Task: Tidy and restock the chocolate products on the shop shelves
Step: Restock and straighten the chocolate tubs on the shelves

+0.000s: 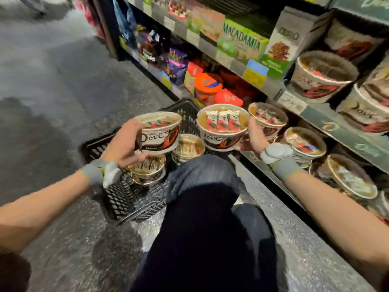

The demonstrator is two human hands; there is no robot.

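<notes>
My left hand (124, 144) grips a white and brown Dove chocolate tub (159, 132) from the side, held above a black plastic basket (134, 199) on the floor. My right hand (253, 138) holds a second Dove tub (223, 128) with wrapped chocolates showing through its clear lid, near the low shelf (265, 171). Two more tubs (147, 168) lie in the basket. Several Dove tubs (304, 142) stand on the low shelf at the right, and larger ones (322, 75) fill the shelf above.
My bent knee in dark trousers (202, 186) sits between the basket and the shelf unit. Boxes marked Macadamia (242, 42) and Zero (286, 39) stand on the upper shelf. Orange and purple packs (207, 85) fill the lower shelf further along. The grey aisle floor (52, 85) stretches left.
</notes>
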